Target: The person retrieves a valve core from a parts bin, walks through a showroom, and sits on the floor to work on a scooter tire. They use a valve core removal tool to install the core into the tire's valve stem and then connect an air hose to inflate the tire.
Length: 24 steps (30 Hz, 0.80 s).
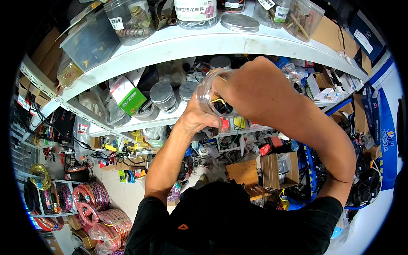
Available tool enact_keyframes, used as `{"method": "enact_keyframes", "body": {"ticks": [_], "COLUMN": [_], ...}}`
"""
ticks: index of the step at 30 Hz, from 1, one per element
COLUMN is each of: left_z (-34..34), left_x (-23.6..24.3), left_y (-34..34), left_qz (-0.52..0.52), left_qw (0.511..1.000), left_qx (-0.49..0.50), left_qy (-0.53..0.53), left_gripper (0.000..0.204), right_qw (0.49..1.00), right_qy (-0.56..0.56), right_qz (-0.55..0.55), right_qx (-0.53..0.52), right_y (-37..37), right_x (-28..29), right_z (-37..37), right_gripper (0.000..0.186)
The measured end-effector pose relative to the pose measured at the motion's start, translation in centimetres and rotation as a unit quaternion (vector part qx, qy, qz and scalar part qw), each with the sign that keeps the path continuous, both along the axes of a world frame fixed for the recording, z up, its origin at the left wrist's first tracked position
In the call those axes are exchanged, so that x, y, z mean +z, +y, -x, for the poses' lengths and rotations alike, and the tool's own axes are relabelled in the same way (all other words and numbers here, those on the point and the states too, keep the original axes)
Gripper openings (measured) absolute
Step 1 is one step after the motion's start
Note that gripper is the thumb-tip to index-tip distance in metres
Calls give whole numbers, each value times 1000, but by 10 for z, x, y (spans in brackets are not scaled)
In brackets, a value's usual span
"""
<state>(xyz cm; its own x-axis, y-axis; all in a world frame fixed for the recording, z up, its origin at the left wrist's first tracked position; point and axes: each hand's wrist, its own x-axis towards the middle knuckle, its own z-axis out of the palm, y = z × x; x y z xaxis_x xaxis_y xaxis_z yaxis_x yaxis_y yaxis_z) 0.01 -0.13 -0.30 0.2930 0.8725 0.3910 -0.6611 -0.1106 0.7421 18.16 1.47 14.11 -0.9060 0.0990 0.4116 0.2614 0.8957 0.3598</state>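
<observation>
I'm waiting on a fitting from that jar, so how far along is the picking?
Done: the clear jar is off the shelf and open. In hand: the left hand holds it from below while the right hand reaches into it, among brass parts. Left: no part is out yet.

Person wears a black short-sleeved T-shirt [238, 221], plain fabric, sleeves ending just above the elbows on both sides. Small orange triangular mark [183, 227] on the shirt, left of centre as seen from the head view. Both forearms bare from sleeve hem to wrist: no watch, no bands, no gloves visible. Left hand [196, 117] bare, no rings that can be made out. Right hand [250, 85] bare too, back of it facing the camera, nothing worn on the wrist. Shirt fills the lower middle of the view; rest of the body is hidden below it. Fisheye bends the right forearm's outline near the rim.
</observation>
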Motion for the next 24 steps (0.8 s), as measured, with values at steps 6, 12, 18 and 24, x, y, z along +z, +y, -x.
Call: {"method": "enact_keyframes", "body": {"ticks": [6,12,18,24], "left_z": [-1,1,7,11], "left_x": [-4,-3,-4,-15], "left_y": [-4,-3,1,1], "left_qz": [52,0,7,14], "left_qw": [998,1000,999,998], "left_qx": [3,6,-7,13], "left_qy": [35,-12,-42,-66], "left_gripper": [125,121,122,125], "right_qw": [995,999,947,825], "right_qy": [-75,-14,165,317], "right_qz": [-49,52,268,458], "right_qx": [-36,0,59,91], "right_y": [1,14,23,28], "right_x": [-3,-1,-16,-34], "right_z": [0,-1,-4,-15], "right_gripper": [16,19,23,27]}}
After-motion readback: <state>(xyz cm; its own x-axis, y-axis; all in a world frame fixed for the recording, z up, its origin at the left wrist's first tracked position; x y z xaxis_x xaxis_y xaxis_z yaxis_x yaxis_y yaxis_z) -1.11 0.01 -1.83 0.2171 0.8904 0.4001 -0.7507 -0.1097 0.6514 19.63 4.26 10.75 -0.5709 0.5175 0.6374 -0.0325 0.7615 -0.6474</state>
